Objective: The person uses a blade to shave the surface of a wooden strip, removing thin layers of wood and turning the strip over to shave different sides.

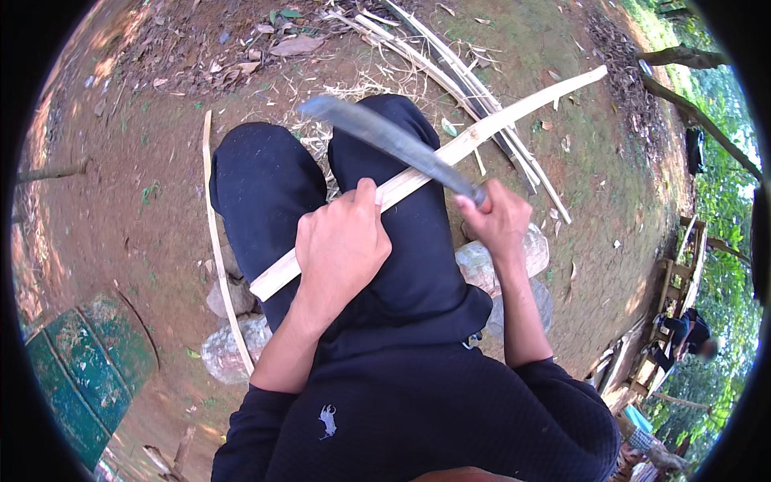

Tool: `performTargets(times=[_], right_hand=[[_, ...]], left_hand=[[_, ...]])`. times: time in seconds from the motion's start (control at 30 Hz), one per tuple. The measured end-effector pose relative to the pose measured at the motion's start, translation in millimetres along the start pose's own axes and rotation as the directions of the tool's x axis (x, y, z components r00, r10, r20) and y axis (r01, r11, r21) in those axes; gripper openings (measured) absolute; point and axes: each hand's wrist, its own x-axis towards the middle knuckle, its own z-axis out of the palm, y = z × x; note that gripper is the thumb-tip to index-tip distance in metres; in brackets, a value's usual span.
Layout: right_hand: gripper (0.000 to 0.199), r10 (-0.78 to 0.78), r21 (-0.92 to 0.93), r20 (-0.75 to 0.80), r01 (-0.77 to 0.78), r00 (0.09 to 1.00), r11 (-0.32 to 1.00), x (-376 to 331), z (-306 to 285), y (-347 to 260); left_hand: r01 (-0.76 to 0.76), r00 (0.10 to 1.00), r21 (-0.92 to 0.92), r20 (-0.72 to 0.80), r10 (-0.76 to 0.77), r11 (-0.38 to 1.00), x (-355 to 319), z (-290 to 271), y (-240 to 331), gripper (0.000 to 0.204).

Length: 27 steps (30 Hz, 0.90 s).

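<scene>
Across my lap lies a long pale strip of split wood (506, 116), slanting from lower left to upper right. My left hand (341, 241) is closed round its lower part, thumb along the top. In my right hand (499, 221) is the handle of a machete (385, 136). Its long grey blade points to the upper left and crosses over the strip, slightly blurred toward the tip. Whether the edge touches the wood I cannot tell. My palms and the machete's grip are mostly hidden by my fingers.
Beyond my knees, several split strips (450, 72) lie on bare earth among shavings. A thin strip (217, 225) leans by my left leg. Stones (229, 297) sit beside me. A green drum (92, 365) is at lower left. At far right, a person (683, 333) is near a wooden structure.
</scene>
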Motion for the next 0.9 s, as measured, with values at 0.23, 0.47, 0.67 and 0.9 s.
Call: performTargets(times=[0.23,0.47,0.67,0.9], right_hand=[[0.061,0.009,0.018,-0.015,-0.008,1.0,1.0,1,0,-15],[0.064,0.052,-0.092,-0.045,-0.056,0.998,0.994,12,5,0],[0.067,-0.003,-0.069,-0.05,0.0,0.999,0.998,8,7,36],[0.067,-0.127,-0.132,-0.054,0.119,0.99,0.984,10,8,22]], left_hand=[[0.033,0.999,-0.012,0.023,-0.032,0.999,-1,1,3,0.017],[0.022,1.0,-0.01,0.014,-0.021,1.0,2,3,5,0.018],[-0.001,1.0,-0.012,0.015,0.002,1.0,-1,0,-1,0.016],[0.009,1.0,0.023,0.013,-0.01,1.0,2,-2,4,0.017]])
